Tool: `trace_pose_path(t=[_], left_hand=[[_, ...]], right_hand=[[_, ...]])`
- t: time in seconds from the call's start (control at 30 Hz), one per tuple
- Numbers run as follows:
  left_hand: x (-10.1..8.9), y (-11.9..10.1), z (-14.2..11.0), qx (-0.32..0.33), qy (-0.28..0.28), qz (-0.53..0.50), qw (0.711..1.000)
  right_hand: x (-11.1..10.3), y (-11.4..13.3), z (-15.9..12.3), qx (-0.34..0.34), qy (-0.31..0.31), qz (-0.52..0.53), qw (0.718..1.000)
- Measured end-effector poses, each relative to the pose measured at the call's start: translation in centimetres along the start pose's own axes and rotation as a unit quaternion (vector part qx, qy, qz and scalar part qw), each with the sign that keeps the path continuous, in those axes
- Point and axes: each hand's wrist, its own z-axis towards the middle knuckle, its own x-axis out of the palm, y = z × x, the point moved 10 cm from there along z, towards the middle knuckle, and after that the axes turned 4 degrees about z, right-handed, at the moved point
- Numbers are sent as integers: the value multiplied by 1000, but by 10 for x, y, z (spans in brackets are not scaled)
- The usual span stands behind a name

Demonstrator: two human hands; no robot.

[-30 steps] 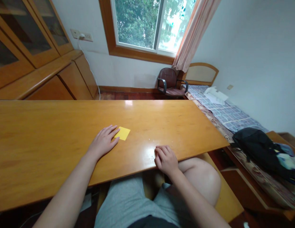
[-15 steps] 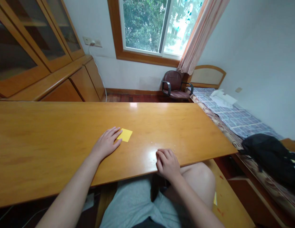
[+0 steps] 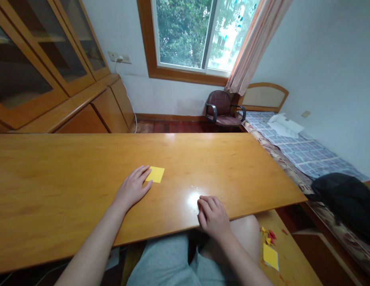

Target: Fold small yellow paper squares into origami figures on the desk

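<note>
1. On the wooden table (image 3: 71,174), a yellow paper square (image 3: 155,174) was laid flat, with its left edge partly covered by fingertips.
2. The left hand (image 3: 134,186) was placed palm down, its fingers loosely spread; the paper was touched at the left side, but it was not gripped.
3. The right hand (image 3: 214,216) was rested at the near table edge, its fingers half curled; whether something was held inside could not be told.
4. The paper was judged to be very light and thin, easily bent or creased, and easily torn if it were pulled. On the glossy surface some sliding was to be expected. The free right corners were considered the best place for pinching, while the left side was kept pinned.
5. Behind the glass of the cabinet (image 3: 73,88) a shelf (image 3: 50,39) could be made out, but the contents were too dark.
6. On the bed (image 3: 298,155) a black backpack (image 3: 342,202) was seen; its contents were not shown.
</note>
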Motion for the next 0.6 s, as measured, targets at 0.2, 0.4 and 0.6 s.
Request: trace_pose_path(t=[0.2, 0.4, 0.6], left_hand=[[-1, 0, 0, -7, 12, -2, 1000], [1, 0, -3, -3, 20, -1, 1000], [1, 1, -3, -11, 18, -9, 1000]], right_hand=[[2, -1, -2, 6, 7, 4, 1000], [1, 0, 0, 15, 10, -9, 1000], [2, -2, 1, 31, 27, -11, 999]])
